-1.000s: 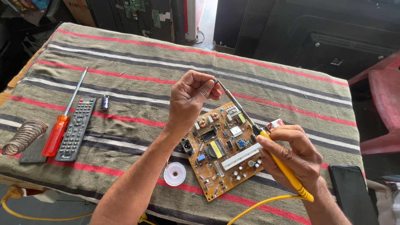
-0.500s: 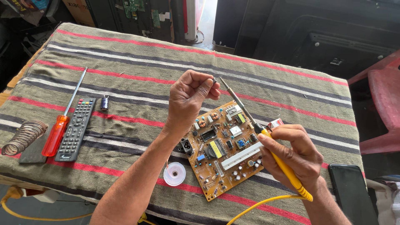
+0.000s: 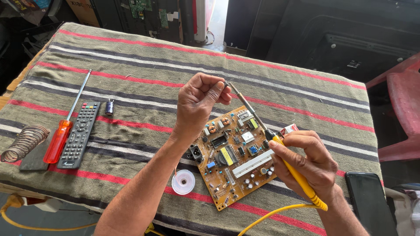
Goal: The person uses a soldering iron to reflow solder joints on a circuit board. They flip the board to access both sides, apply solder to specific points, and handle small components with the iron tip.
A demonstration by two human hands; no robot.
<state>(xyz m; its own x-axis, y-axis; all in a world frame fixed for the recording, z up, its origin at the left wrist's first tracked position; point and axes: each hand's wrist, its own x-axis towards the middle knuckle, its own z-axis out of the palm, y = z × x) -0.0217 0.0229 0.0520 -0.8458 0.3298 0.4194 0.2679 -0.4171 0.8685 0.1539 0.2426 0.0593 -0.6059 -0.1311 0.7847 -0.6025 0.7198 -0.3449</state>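
My right hand [image 3: 308,164] grips a yellow-handled soldering iron [image 3: 280,150], its metal tip pointing up and left. My left hand [image 3: 201,102] is raised above the table with its fingers pinched together on something small right at the iron's tip; what it holds is too small to tell. Below both hands lies a tan circuit board [image 3: 234,155] with many components, turned at an angle on the striped cloth.
A small white spool [image 3: 183,182] lies left of the board. Farther left are a black remote control [image 3: 80,134], a red-handled screwdriver [image 3: 65,126], a small cylindrical capacitor [image 3: 109,107] and a coiled iron stand [image 3: 22,142]. A dark phone [image 3: 369,201] lies at right, near a red chair [image 3: 400,111].
Barely anything: both hands hold their places, with the iron's tip kept at the left hand's pinched fingers.
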